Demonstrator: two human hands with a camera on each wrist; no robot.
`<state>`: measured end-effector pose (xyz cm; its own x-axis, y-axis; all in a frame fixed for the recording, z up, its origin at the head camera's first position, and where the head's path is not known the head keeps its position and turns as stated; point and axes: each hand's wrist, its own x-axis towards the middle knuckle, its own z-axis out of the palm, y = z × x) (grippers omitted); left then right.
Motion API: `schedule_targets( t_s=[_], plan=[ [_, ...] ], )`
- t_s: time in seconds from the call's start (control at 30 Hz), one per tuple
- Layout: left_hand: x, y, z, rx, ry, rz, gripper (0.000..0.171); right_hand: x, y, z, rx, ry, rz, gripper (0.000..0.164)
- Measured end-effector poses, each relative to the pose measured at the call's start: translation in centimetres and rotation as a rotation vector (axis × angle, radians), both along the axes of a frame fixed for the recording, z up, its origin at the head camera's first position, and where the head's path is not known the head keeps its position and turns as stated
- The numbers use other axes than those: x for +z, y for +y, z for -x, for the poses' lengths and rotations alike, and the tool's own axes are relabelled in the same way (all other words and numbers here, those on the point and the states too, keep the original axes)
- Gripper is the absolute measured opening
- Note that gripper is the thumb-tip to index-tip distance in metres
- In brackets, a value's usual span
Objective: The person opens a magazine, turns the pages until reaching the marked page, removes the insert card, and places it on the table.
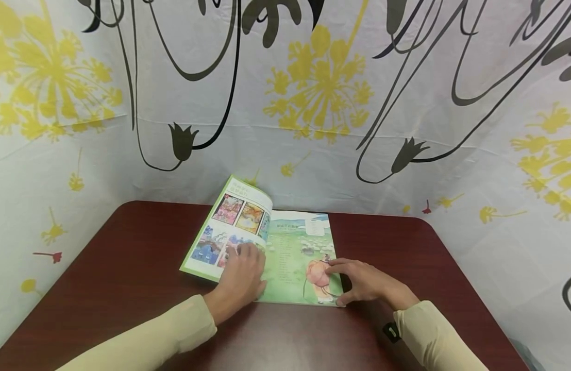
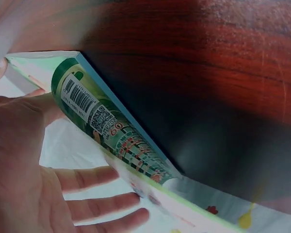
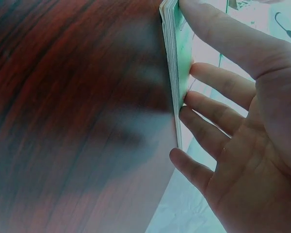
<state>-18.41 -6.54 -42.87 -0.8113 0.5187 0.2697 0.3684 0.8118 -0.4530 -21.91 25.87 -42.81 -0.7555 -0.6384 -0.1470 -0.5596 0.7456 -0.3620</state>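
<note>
While the open book [image 1: 287, 257] lies on the table [image 1: 104, 268], light, even pressure seems best: left hand [image 1: 241, 270] straight-fingered against its raised left side, right hand [image 1: 366, 281], fingers extended, on its right page.

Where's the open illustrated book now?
In the head view's lower centre, the illustrated book lies on the table, left hand on its left page, right hand on its right.

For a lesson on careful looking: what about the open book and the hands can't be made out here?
Head view: the body text on the right page is too small to read.
Head view: the left hand hides part of the lower pictures on the left page.
Left wrist view: the barcode has digits too small and blurred.
Right wrist view: the frame edge cuts off the right hand.
</note>
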Motion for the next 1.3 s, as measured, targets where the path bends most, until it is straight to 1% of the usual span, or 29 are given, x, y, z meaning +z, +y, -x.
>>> schedule_targets(
  t_s=[0.13,0.23,0.33,0.43,0.53,0.7,0.83,1.1,1.23,1.3],
  plan=[
    [0.0,-0.3,0.5,-0.051,-0.125,-0.083,0.063,0.0,0.0,0.0,-0.001,0.004,-0.002,0.072],
    [-0.1,-0.6,1.1,-0.09,-0.214,-0.109,0.064,0.0,-0.1,0.0,-0.001,0.006,-0.007,0.072],
    [-0.2,-1.0,1.6,-0.123,-0.264,-0.123,0.064,0.0,0.0,0.0,-0.001,0.007,-0.008,0.071],
    [-0.4,-1.4,1.8,-0.133,-0.302,-0.147,0.063,-0.1,0.0,0.0,0.0,0.009,-0.009,0.071],
    [-0.5,-1.6,1.9,-0.133,-0.318,-0.163,0.061,-0.1,0.1,0.0,0.0,0.011,-0.009,0.071],
    [-0.9,-1.7,1.9,-0.125,-0.313,-0.177,0.056,-0.2,0.1,0.1,0.006,0.014,-0.002,0.072],
    [-1.1,-1.7,1.7,-0.114,-0.349,-0.227,0.055,-0.2,0.2,0.1,0.01,0.011,0.003,0.072],
    [-1.6,-2.0,2.0,-0.118,-0.413,-0.302,0.055,-0.3,0.3,0.2,0.007,0.007,0.012,0.072],
    [-1.8,-2.1,2.1,-0.108,-0.42,-0.313,0.057,-0.3,0.2,0.2,0.008,0.012,0.019,0.072],
    [-1.8,-2.0,2.1,-0.116,-0.408,-0.315,0.057,-0.4,0.2,0.2,0.015,0.023,0.02,0.072]
  ],
)
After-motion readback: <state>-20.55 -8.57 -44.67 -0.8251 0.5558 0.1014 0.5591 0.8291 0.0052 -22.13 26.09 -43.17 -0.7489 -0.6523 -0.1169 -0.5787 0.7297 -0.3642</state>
